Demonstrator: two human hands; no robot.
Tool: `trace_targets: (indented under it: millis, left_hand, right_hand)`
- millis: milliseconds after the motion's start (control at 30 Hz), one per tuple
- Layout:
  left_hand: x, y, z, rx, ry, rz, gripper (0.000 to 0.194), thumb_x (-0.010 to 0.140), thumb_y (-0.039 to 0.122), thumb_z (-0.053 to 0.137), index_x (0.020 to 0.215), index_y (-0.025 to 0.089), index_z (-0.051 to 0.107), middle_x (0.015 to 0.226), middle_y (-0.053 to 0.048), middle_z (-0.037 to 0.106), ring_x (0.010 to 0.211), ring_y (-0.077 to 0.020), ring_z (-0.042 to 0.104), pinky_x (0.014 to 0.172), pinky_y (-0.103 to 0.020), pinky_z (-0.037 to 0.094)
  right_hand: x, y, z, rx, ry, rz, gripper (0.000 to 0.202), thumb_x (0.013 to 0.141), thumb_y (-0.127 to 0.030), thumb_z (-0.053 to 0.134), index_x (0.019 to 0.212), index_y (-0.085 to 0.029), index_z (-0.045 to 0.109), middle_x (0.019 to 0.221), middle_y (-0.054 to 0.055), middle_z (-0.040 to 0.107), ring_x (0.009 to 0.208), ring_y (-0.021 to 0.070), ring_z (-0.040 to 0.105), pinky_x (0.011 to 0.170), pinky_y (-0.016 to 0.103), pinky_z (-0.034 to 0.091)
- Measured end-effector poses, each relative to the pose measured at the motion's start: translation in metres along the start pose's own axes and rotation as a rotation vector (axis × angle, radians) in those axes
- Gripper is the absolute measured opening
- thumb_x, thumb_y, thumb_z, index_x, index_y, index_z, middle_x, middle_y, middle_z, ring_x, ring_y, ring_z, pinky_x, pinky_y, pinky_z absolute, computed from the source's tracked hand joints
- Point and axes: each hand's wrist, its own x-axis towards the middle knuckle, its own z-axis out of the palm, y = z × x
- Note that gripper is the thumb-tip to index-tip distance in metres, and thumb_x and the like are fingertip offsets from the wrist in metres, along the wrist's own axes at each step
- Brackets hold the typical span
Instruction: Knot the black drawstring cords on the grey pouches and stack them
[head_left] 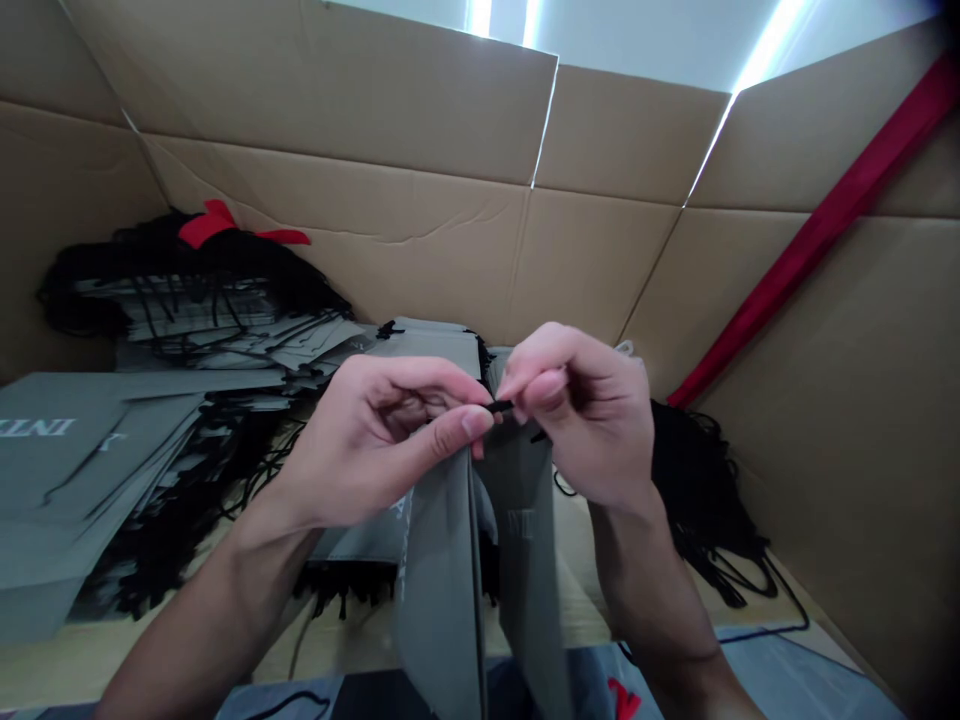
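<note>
Near the middle of the view, my left hand (397,425) pinches a short piece of black cord (498,406) between thumb and fingers. Close against it on the right, my right hand (585,405) is closed on the same cord, its fingers curled. Below the hands hang two grey panels with pale lettering, a left one (439,580) and a right one (529,560), apart at the front like an open bag. The fingertips hide how the cord joins the panels.
Stacked grey bags (97,480) with black cords lie at the left, and another pile (195,310) stands behind. More grey bags (427,345) lie behind my hands. Black cords (701,490) are heaped right. Cardboard walls (420,210) surround the wooden table (360,645); a red strip (810,235) slants at right.
</note>
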Motion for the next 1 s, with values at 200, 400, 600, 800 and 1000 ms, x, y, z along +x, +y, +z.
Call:
trace_targets:
  millis: [200, 400, 600, 800, 1000]
  left_hand:
    - [0.005, -0.013, 0.007, -0.081, 0.039, -0.069, 0.010, 0.096, 0.008, 0.089, 0.097, 0.018, 0.090, 0.076, 0.001, 0.086, 0.065, -0.0081, 0.081, 0.066, -0.007, 0.064]
    - [0.004, -0.015, 0.013, -0.199, 0.067, -0.111, 0.009, 0.093, 0.009, 0.094, 0.096, 0.017, 0.090, 0.080, -0.002, 0.090, 0.071, -0.0120, 0.087, 0.074, -0.011, 0.069]
    - [0.002, -0.014, 0.017, -0.226, 0.093, -0.140, 0.010, 0.093, 0.010, 0.095, 0.097, 0.017, 0.089, 0.085, -0.003, 0.091, 0.073, -0.0148, 0.089, 0.075, -0.013, 0.072]
    - [0.002, -0.014, 0.017, -0.208, 0.101, -0.131, 0.011, 0.093, 0.010, 0.095, 0.096, 0.017, 0.088, 0.083, -0.003, 0.091, 0.073, -0.0156, 0.089, 0.074, -0.014, 0.072]
    - [0.002, -0.013, 0.018, -0.171, 0.096, -0.127, 0.014, 0.089, 0.010, 0.098, 0.096, 0.017, 0.089, 0.083, -0.003, 0.091, 0.073, -0.0163, 0.089, 0.074, -0.014, 0.071]
  right_hand:
    - [0.003, -0.025, -0.012, 0.322, 0.062, 0.276, 0.028, 0.099, -0.051, 0.083, 0.100, -0.025, 0.073, 0.096, 0.004, 0.057, 0.082, 0.0211, 0.052, 0.072, 0.037, 0.048]
    - [0.001, -0.021, -0.012, 0.445, 0.058, 0.271, 0.036, 0.075, -0.004, 0.081, 0.102, -0.025, 0.071, 0.100, 0.002, 0.056, 0.089, 0.0185, 0.050, 0.075, 0.032, 0.046]
    - [0.001, -0.021, -0.007, 0.443, 0.092, 0.241, 0.031, 0.082, -0.005, 0.087, 0.100, -0.024, 0.071, 0.096, 0.000, 0.055, 0.085, 0.0170, 0.049, 0.070, 0.031, 0.044]
    - [0.005, -0.023, -0.008, 0.486, 0.103, 0.282, 0.033, 0.080, -0.007, 0.092, 0.094, -0.024, 0.067, 0.091, 0.000, 0.057, 0.080, 0.0162, 0.051, 0.068, 0.031, 0.050]
    - [0.005, -0.007, -0.011, 0.461, 0.091, 0.244, 0.033, 0.081, -0.012, 0.093, 0.097, -0.025, 0.066, 0.091, 0.000, 0.056, 0.082, 0.0169, 0.052, 0.069, 0.030, 0.050]
